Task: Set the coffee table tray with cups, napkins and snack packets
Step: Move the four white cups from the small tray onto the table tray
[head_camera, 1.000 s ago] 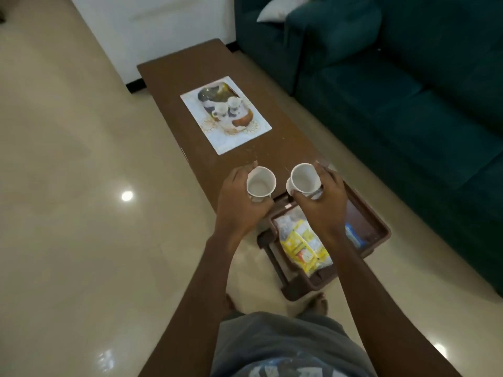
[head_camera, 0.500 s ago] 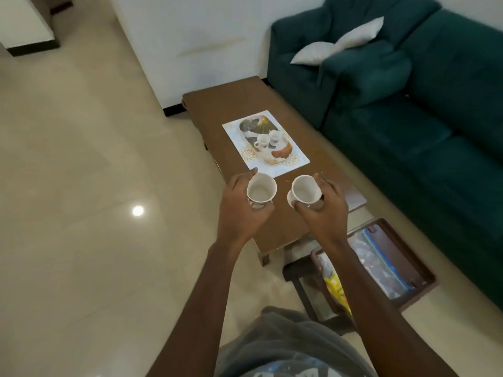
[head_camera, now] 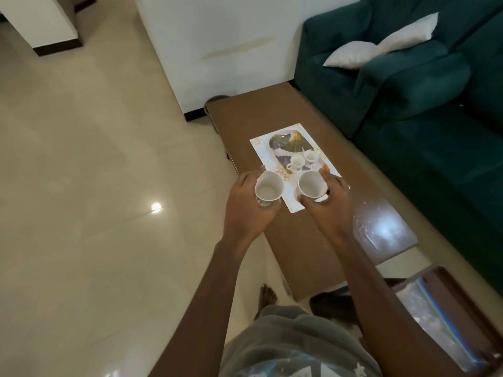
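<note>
My left hand [head_camera: 246, 210] grips a white cup [head_camera: 269, 188], held upright over the left edge of the brown coffee table [head_camera: 321, 240]. My right hand [head_camera: 330, 205] grips a second white cup [head_camera: 311, 185] just above the near end of the flat white patterned tray [head_camera: 260, 146]. Two small white cups [head_camera: 302, 160] stand on that tray beyond my hands. Both held cups look empty.
A brown crate [head_camera: 460, 303] at the lower right holds a clear plastic bag with a blue strip. A teal sofa [head_camera: 435, 137] with a white cushion [head_camera: 381, 47] runs along the table's right side. Glossy tiled floor lies to the left; my foot [head_camera: 268, 295] stands by the table.
Both hands have carried the cups forward from above the crate to the patterned tray. The view has shifted so the crate now sits at the lower right.
</note>
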